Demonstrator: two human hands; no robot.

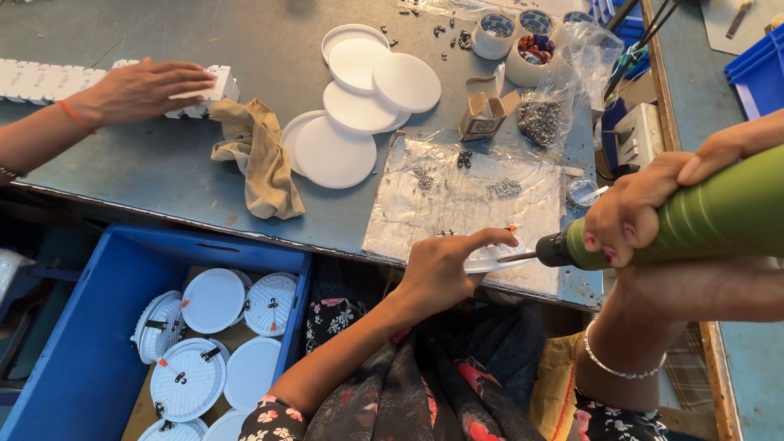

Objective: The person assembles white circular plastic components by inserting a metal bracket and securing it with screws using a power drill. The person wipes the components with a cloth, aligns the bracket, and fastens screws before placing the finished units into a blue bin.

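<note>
Green electric screwdriver [686,220] at 3 o'clock, our right hand [645,214] wrapped tight round its barrel, bit level, pointing left. Our left hand [445,265], wrist bent, pins one white round fitting [490,260] at the table's [163,175] near edge, index finger stretched flat over it. Blue crate [90,351] at 8 o'clock: seven white discs. Bench middle: six white covers [367,90], one tan cloth [261,155], bare surface around them. At 10 o'clock another person's hand [139,88] lies on a white strip [49,77]. At 1 o'clock: three tape rolls [523,37].
</note>
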